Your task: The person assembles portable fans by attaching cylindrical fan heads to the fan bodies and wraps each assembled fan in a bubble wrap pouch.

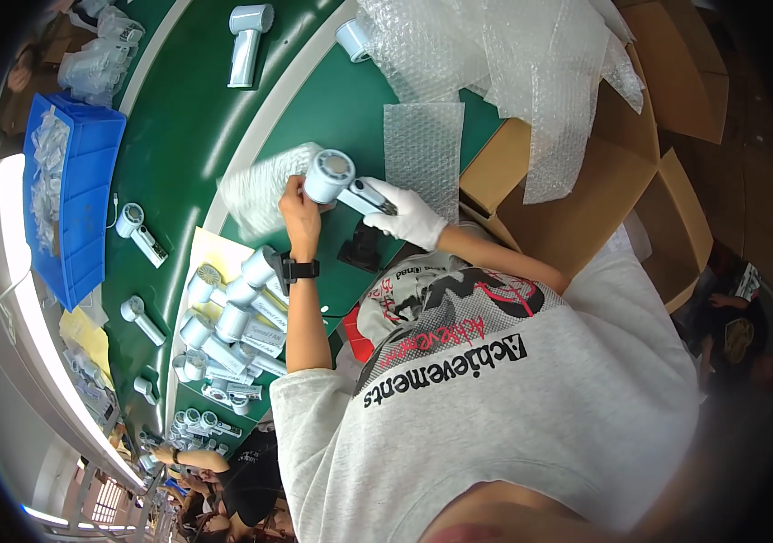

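Observation:
A pale blue handheld fan [332,172] is held between my two hands, above the green table's near edge. My left hand [300,213], bare and with a black watch on the wrist, closes its fingers on the side of the round fan head. My right hand [407,217], in a white glove, grips the fan's handle. Just beyond the left hand a translucent bubble-wrap piece [264,190] is smeared by motion; whether the hand touches it I cannot tell. A flat bubble-wrap sheet [424,154] lies beyond the right hand. Below the fan sits a black object [361,249] of unclear kind.
Several fans [232,317] are piled left of my left forearm. More, including one fan [246,45], lie on the green conveyor belt [192,118]. A blue crate [88,208] stands at far left. Bubble wrap [549,100] drapes over an open cardboard box [603,199]. Co-workers [241,480] are at lower left.

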The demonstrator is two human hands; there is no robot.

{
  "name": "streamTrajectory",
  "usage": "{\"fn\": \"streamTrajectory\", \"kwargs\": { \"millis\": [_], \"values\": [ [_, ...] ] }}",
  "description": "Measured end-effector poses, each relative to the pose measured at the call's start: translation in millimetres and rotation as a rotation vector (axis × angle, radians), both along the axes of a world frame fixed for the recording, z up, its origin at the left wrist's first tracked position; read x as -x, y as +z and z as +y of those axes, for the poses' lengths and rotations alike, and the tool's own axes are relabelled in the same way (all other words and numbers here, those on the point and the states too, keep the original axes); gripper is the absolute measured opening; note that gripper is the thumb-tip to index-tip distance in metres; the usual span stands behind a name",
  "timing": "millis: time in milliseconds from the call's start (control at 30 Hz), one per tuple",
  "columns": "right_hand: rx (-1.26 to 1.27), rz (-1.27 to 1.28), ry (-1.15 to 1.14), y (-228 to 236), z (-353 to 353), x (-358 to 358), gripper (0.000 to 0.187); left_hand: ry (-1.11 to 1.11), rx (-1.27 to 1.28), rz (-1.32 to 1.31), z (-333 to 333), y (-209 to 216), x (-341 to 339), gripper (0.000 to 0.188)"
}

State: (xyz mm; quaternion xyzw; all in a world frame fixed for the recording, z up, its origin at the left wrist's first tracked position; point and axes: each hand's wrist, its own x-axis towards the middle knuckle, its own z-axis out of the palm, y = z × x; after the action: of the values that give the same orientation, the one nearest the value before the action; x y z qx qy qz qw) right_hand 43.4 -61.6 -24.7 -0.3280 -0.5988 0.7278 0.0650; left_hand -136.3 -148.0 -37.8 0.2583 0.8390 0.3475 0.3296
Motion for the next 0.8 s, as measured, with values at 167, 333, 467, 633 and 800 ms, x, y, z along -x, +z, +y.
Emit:
{"fn": "streamTrajectory", "kwargs": {
  "millis": [167, 333, 467, 633, 800],
  "values": [
    [-0.881, -0.373, 0.223, 7, -4, 20, 0.049, 0.148, -0.269, 0.222, -5, 6, -8, 0.008],
    [-0.702, -0.311, 0.332, 26, 27, 65, 0.038, -0.060, -0.254, 0.675, -10, 32, -6, 0.015],
    [0.310, -0.245, 0.259, 40, 40, 103, 0.034, -0.043, -0.171, 0.779, -18, 39, 1, 0.019],
    [0.643, 0.085, -0.001, 54, 12, 130, 0.022, 0.038, -0.351, 0.759, -1, 66, 34, 0.021],
    [0.257, 0.253, -0.194, 33, -9, 138, 0.019, 0.054, -0.325, 0.846, 6, 74, 50, 0.015]
  ]
}}
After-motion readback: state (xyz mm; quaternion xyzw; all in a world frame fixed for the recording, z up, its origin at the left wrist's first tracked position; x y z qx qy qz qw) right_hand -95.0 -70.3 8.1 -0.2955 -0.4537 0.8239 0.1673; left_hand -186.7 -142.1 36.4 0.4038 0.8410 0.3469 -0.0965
